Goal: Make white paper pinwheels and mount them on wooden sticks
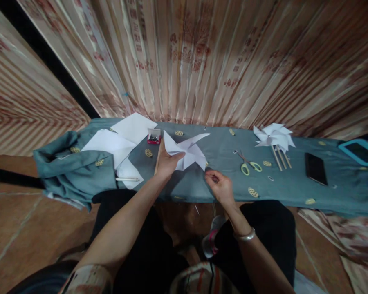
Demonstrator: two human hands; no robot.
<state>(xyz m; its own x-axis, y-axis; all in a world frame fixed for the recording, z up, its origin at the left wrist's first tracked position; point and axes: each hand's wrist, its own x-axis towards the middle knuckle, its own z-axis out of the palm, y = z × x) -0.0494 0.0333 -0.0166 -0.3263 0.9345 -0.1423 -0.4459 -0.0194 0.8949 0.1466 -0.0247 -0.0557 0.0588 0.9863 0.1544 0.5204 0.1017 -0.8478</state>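
Note:
My left hand (168, 161) is closed on a white paper pinwheel (194, 155), its thumb pressed near the folded centre. The pinwheel's blades fan out to the right of the thumb. A wooden stick (159, 157) stands up beside that hand, slanting towards a small red box (153, 136); whether the fingers touch it I cannot tell. Just by the lower right blade tip, my right hand (220, 185) is closed in a pinch. Anything between its fingertips is too small to make out.
White paper sheets (107, 143) and a pale pen-like stick (127, 179) lie at left on the green cloth (221, 147). Scissors (248, 165), pinwheels on sticks (274, 136), a dark phone (315, 168) and a blue-framed device (360, 151) are at right. A curtain (184, 61) hangs behind.

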